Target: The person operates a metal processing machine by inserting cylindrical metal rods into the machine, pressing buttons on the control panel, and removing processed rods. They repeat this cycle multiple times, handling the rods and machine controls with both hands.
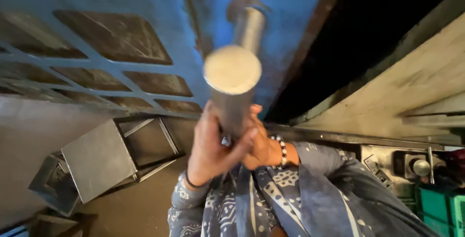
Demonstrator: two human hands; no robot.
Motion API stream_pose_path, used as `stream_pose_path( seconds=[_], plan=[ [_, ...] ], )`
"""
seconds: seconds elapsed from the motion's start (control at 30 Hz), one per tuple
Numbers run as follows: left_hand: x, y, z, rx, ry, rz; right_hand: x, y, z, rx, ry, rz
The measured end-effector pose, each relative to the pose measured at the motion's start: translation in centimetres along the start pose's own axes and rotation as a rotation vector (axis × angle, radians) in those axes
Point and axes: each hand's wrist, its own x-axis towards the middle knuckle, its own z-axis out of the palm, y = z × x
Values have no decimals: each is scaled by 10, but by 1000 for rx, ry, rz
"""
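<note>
1. A thick round metal bar [233,89], dull grey with a flat pale end face, points up toward the camera.
2. Its near end is blurred; its lower part sits gripped between two hands.

We hold a metal bar [233,89] upright between both hands, left hand [210,147] beside right hand [259,145]. A metal stool [99,159] stands on the floor [140,208] to our left; crates [438,208] sit at right.
</note>
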Motion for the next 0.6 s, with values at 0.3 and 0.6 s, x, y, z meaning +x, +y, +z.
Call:
stream_pose_path(
  seconds=[0.3, 0.6],
  plan=[
    [3, -15, 41, 124, 426, 313, 28, 14, -2, 32, 213, 22],
    [-9, -57, 66, 237, 708, 301, 21, 43, 29, 342, 575, 302]
  ],
)
